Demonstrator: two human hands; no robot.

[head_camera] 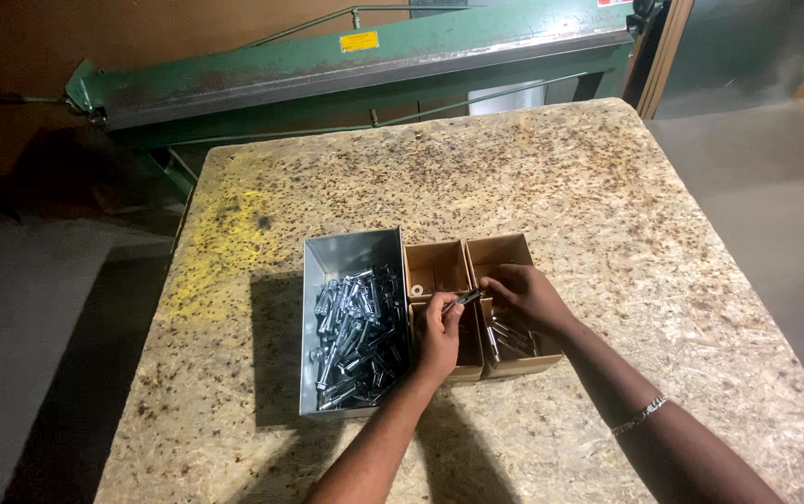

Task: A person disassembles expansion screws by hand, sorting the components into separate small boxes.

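While the left hand [439,334] pinches a small bright metal bolt [465,299] between thumb and fingertips, the bolt is held level above the seam between the cardboard compartments, its tip pointing toward 2 o'clock. This grip leaves most of the shank exposed, which would let the other hand reach it.

1. Right hand [528,294]: fingers are curled downward over the rim of the right cardboard box [512,254], at 3 o'clock from the bolt. Whether they close on a part cannot be told, since the fingertips are hidden. A thin bracelet [640,414] sits on that forearm.

2. Metal tray [351,257]: stands at 9 o'clock from the left hand, touching the cardboard boxes. It holds a loose heap of zinc-coloured bolts [357,336] lying at all angles. Its high walls keep the heap from spreading.

3. Left cardboard box [435,266]: lies between tray and right box. A small pale washer-like ring [417,290] rests in its far half.

4. Right box: several long bright parts [512,338] lie together in the near half, roughly parallel.

5. Counter [607,205]: a chipboard top. All three containers sit side by side near its middle, within reach of both hands.

6. Green sheet-metal machine [346,70]: stands beyond the counter at 12 o'clock, well apart from the hands.
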